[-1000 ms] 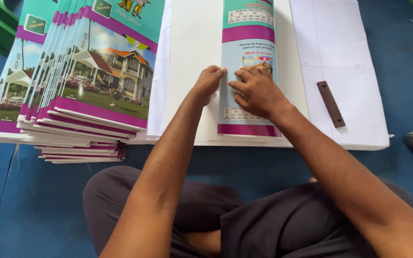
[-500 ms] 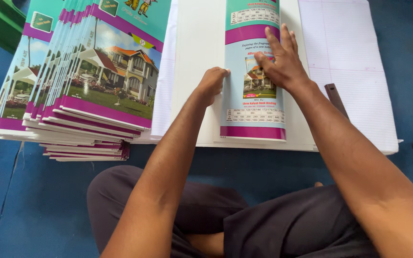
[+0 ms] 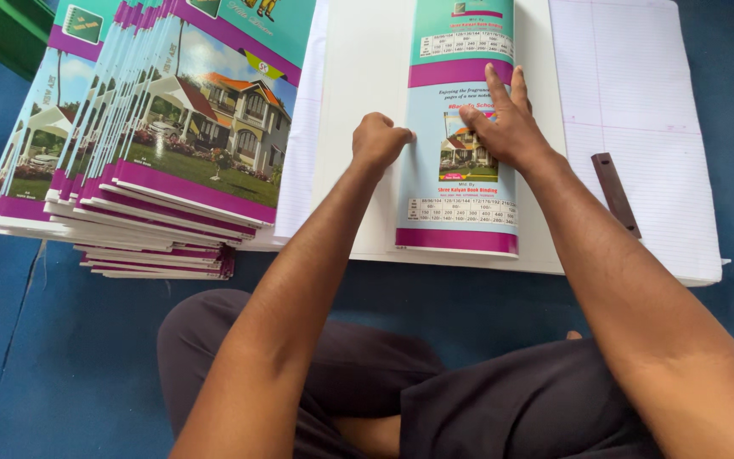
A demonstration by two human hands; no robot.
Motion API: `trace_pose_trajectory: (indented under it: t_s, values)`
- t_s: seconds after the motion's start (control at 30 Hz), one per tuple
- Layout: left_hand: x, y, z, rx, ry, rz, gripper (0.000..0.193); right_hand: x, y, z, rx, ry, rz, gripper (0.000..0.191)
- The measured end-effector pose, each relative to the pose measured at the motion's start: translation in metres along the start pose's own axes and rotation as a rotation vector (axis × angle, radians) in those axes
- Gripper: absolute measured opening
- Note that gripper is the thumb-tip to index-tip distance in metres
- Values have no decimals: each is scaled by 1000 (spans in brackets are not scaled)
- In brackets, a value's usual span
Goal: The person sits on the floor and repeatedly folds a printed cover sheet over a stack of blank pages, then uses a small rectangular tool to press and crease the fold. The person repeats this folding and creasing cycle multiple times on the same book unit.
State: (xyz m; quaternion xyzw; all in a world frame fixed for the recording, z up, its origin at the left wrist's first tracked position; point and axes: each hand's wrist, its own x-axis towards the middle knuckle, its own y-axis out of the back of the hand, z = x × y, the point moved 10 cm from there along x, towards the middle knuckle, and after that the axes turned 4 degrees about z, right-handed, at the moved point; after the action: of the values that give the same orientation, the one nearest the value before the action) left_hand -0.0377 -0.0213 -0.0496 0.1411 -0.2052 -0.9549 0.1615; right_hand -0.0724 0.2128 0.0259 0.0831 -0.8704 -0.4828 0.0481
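Stack of notebooks [image 3: 163, 161] left; dark ruler [image 3: 615, 194] right, blue floor [image 3: 61, 357].

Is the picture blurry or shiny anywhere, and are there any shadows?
In the head view, the focus is sharp across the folded cover and both hands, left hand and right hand; soft even daylight, only faint shadows under the hands and the fanned stack of covers; slight sheen on the glossy covers, no harsh glare; the nearest forearms look stretched by the wide lens.
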Motion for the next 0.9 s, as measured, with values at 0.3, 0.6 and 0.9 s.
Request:
trace_pose_trajectory:
  t_s: [0.3, 0.6, 0.9]
  values:
    - [7, 0, -6, 211, 19, 74, 58, 2, -11, -2, -78, -1, -21, 91]
    - [4, -3, -7, 219, -9, 109, 39, 3, -15, -2, -175, -14, -24, 91]
    - [2, -3, -4, 226, -113, 194, 24, 4, -22, -6, -246, -17, -33, 91]
